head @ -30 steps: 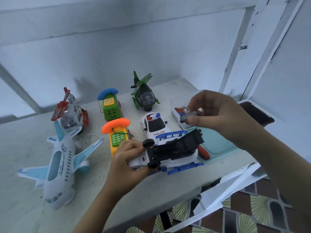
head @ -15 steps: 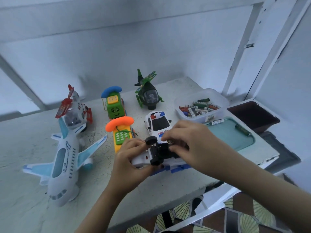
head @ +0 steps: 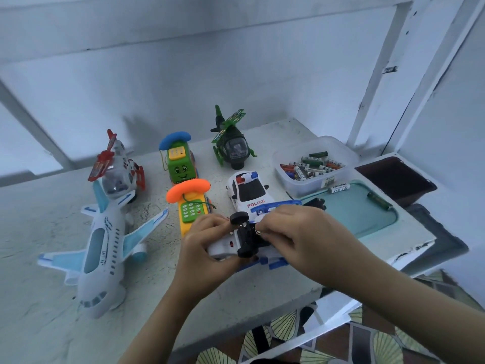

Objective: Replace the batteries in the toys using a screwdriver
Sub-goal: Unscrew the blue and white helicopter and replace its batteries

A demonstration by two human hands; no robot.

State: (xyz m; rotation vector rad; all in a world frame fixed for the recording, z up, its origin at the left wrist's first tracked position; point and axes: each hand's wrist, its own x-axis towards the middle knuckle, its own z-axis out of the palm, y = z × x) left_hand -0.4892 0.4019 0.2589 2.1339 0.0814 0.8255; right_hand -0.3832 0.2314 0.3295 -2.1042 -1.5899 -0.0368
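Head view. Left hand grips the nose end of a toy vehicle, fingers curled around its smooth white plastic shell. The vehicle is turned underside up, so its black chassis and round black wheels face the camera; flat blue plastic fins project at its far and near sides. It sits at the front of the table, a rough, speckled white slab – just in front of a glossy white police car with a red and blue light bar. Right hand is curled over the black chassis, fingertips pinching a battery, of which only the shiny round metal end shows.

Behind the hands stand a yellow toy phone with an orange handset, a green toy phone with a blue handset, and a dark green helicopter with a clear bubble canopy. To the left lie a white airplane with pale blue wings and a red and white helicopter, the two touching.

To the right, a clear rectangular plastic box holds many cylindrical batteries. Just beside it, a shallow teal tray with rounded corners carries two loose cells – one white, one green.
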